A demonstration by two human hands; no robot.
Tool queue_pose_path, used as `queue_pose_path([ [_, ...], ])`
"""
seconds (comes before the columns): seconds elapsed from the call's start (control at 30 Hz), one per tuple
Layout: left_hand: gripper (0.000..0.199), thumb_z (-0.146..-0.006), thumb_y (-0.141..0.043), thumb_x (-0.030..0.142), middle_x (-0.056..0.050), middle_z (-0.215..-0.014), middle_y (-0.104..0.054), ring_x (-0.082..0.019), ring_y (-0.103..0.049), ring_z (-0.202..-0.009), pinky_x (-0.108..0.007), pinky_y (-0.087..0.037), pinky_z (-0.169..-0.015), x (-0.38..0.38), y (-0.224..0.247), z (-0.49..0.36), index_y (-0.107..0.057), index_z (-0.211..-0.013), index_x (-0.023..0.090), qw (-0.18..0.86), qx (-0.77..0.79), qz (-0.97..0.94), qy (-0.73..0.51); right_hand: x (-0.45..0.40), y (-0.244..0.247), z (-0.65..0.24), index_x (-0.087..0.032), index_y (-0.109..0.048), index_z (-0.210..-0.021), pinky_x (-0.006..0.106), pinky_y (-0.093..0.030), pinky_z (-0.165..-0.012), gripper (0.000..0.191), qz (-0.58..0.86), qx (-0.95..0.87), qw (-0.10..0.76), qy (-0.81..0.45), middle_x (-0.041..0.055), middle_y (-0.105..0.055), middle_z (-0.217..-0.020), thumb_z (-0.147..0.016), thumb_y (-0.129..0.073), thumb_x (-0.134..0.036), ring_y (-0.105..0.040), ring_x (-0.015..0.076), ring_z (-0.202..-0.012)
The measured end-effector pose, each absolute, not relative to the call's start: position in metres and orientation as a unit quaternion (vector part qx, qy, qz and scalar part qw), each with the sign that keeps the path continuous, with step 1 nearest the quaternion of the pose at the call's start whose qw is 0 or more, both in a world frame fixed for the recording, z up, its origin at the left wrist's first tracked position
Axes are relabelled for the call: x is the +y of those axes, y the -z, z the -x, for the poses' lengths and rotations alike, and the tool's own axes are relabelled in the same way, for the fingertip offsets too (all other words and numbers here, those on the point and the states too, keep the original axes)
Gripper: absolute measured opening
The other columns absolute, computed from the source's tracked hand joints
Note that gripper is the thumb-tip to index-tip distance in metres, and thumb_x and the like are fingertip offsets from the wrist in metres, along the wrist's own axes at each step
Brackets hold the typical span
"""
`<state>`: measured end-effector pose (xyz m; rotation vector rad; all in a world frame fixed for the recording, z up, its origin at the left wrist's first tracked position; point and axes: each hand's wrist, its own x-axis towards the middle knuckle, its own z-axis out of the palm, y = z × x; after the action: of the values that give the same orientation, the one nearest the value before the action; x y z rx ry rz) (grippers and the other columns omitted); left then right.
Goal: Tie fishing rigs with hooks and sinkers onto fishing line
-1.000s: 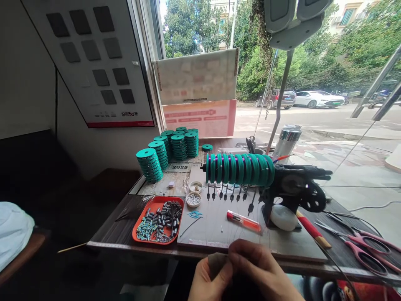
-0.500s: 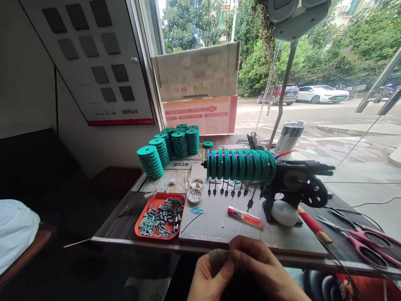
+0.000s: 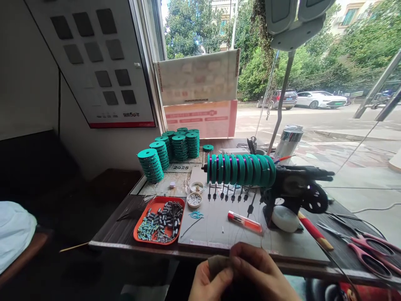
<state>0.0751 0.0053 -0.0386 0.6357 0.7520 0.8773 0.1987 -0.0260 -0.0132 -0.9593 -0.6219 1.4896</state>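
Note:
My left hand (image 3: 211, 278) and my right hand (image 3: 257, 267) meet at the front edge of the table, fingertips pinched close together. A greyish-brown wrap covers one finger of my left hand. Whatever lies between the fingertips is too small or hidden to make out. Just beyond my hands lies a grey board (image 3: 213, 234) with a red-and-clear case (image 3: 244, 222) and small light-blue pieces (image 3: 196, 215). Above the board, a row of green spools (image 3: 239, 169) sits on a black winding device (image 3: 294, 184), with small black weights (image 3: 227, 196) hanging below.
An orange tray (image 3: 159, 220) of small metal parts stands at left, beside a round dish of beads (image 3: 194, 200). Stacks of green spools (image 3: 150, 166) stand behind. Pink-handled scissors (image 3: 369, 255) and a red-handled tool (image 3: 315, 230) lie at right; a lamp arm (image 3: 282, 104) rises behind.
The view has shifted slightly, so the table items sit a little lower in the picture. Both hands remain together at the table edge, a touch lower.

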Motion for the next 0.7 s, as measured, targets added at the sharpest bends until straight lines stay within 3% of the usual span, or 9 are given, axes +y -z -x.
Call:
queue_pose_path([
  [0.23,0.025,-0.054,-0.082,0.034,0.000,-0.052,-0.059,-0.009,-0.051,-0.051,-0.023,-0.040,-0.060,0.002,0.018,-0.076,-0.069,-0.057,0.012,0.828,0.313,-0.290,-0.363,-0.032,0.000,-0.205,-0.015,-0.066,-0.077,0.020,-0.040,-0.059,0.034,0.415,-0.290,0.554,-0.661,-0.0009,-0.059,-0.063,-0.065,-0.076,-0.044,-0.053,0.0101,-0.061],
  [0.53,0.030,-0.055,-0.081,0.038,0.004,-0.046,-0.048,-0.008,-0.043,-0.051,-0.023,-0.035,-0.059,0.003,0.008,-0.075,-0.065,-0.050,0.013,0.820,0.301,-0.342,-0.347,-0.028,0.014,-0.205,-0.015,-0.060,-0.071,0.019,-0.037,-0.053,0.033,0.435,-0.348,0.554,-0.618,-0.0032,-0.055,-0.059,-0.068,-0.073,-0.045,-0.049,0.0082,-0.055],
  [0.7,0.039,-0.053,-0.079,0.047,0.007,-0.047,-0.037,-0.005,-0.026,-0.047,-0.022,-0.024,-0.050,0.007,0.008,-0.074,-0.063,-0.050,0.012,0.812,0.290,-0.387,-0.326,-0.026,0.000,-0.215,-0.015,-0.057,-0.071,0.022,-0.038,-0.056,0.032,0.485,-0.533,0.474,-0.506,-0.0006,-0.055,-0.061,-0.080,-0.058,-0.046,-0.051,0.0121,-0.060],
])
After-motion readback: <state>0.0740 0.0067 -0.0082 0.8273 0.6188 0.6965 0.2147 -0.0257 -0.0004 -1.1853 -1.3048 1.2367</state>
